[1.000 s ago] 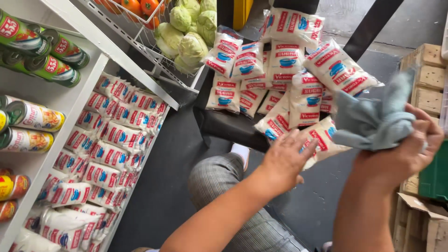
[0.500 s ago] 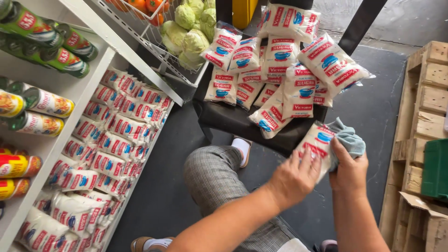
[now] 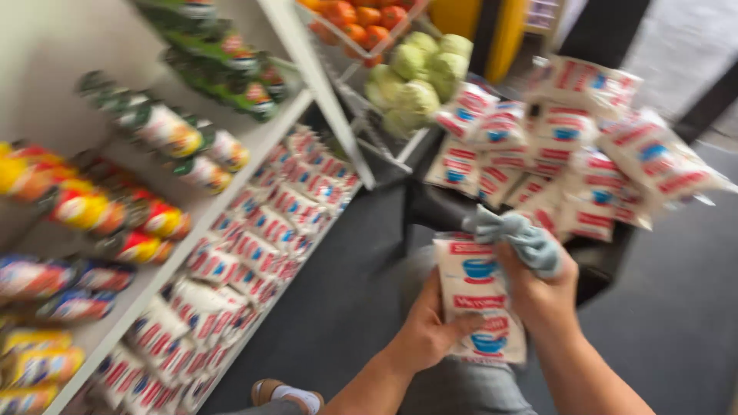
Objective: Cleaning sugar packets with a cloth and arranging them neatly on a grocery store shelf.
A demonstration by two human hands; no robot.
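Shop aisle, dark grey floor (image 3: 676, 307), white shelving (image 3: 231, 177) on my left stocked with rows of red-and-white packets and blurred cans and bottles; wire basket of pale green cabbages (image 3: 415, 77) and oranges up top. I see a heap of white plastic packets with red and blue print (image 3: 584, 169) piled on a dark chair ahead. One white soft plastic packet with red and blue print (image 3: 477, 303) sits in front of my lap, between both hands, long axis running roughly up-down in view, slightly tilted. Left hand (image 3: 427, 334) grips its lower left edge, thumb across the face. Right hand (image 3: 542, 288) is clenched on a crumpled light blue cloth (image 3: 519, 238), pressed against the packet's upper right side. Both hands touching it; heavy motion blur, print unreadable.
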